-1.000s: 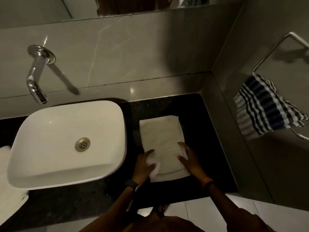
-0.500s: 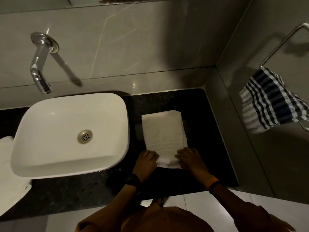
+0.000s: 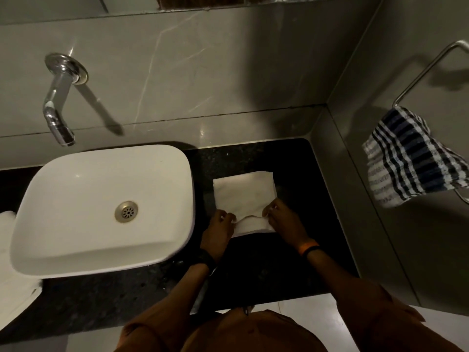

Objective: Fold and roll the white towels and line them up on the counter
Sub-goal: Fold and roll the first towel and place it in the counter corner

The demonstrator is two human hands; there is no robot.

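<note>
A folded white towel (image 3: 245, 191) is laid flat on the dark counter (image 3: 291, 250), just to the right of the white basin (image 3: 76, 212). Its long axis is run from the near edge of the counter toward the back wall, with the far short edge squared off and the near end partly turned over on itself.

The near end is gripped at both corners. The left hand (image 3: 218, 233) is closed in a pinch on the left corner, fingers curled and knuckles up. The right hand (image 3: 285, 221) is likewise closed on the right corner, the cloth caught between thumb and fingertips. Between the two hands a top layer is lifted slightly, so that a curved edge is seen above the layer beneath; how many layers are held cannot be made out in the dim light.

More white cloth (image 3: 12, 288) is seen at the far left of the counter, beyond the basin. A striped cloth (image 3: 411, 158) is hung on a rail on the right wall.
</note>
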